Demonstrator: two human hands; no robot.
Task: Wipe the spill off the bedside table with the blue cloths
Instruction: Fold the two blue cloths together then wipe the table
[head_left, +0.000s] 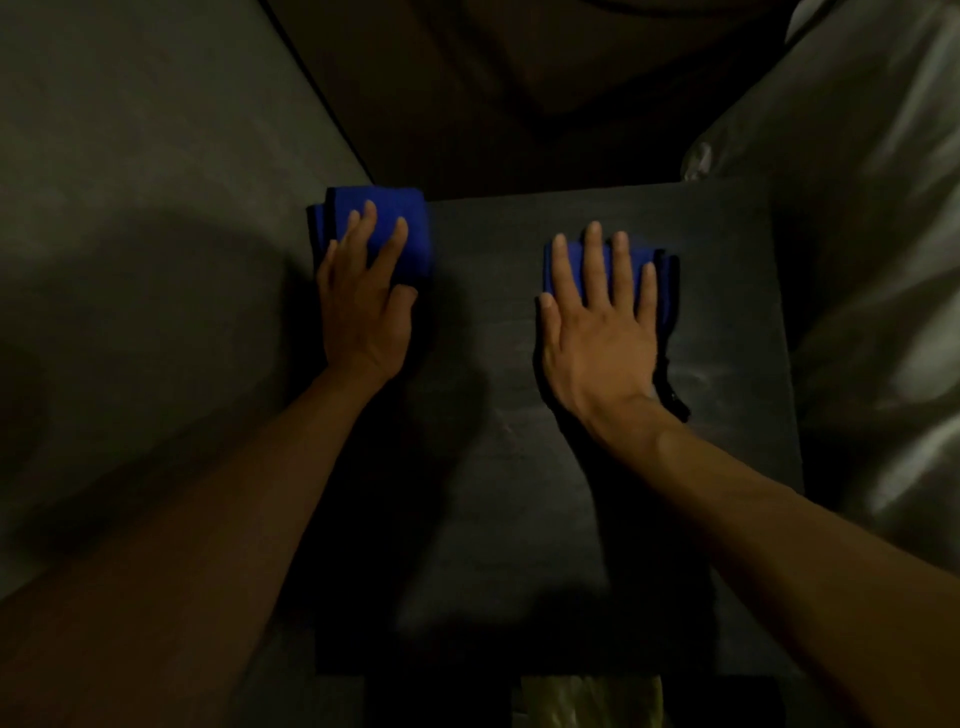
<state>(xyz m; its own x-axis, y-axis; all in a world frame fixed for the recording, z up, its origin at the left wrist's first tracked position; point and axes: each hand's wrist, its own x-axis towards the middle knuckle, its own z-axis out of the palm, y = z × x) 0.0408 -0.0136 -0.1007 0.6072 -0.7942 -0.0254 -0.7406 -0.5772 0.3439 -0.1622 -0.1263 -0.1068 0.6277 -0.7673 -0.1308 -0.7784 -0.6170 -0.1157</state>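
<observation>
The left grip (363, 306) lies flat with its fingers straight and spread, pressing a folded blue left cloth (415, 249) at the far left corner of the dark surface (519, 467). The right grip (597, 332) also lies flat, fingers apart, covering most of the right cloth (644, 255) mid-surface. Just right of it is a pale smear (706, 374), possibly the spill; the light is dim.

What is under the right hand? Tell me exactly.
The right hand lies flat, fingers straight, on a folded blue cloth that rests on the dark bedside table. The cloth's middle, and whatever lies beneath it, are covered and cannot be seen.
</observation>
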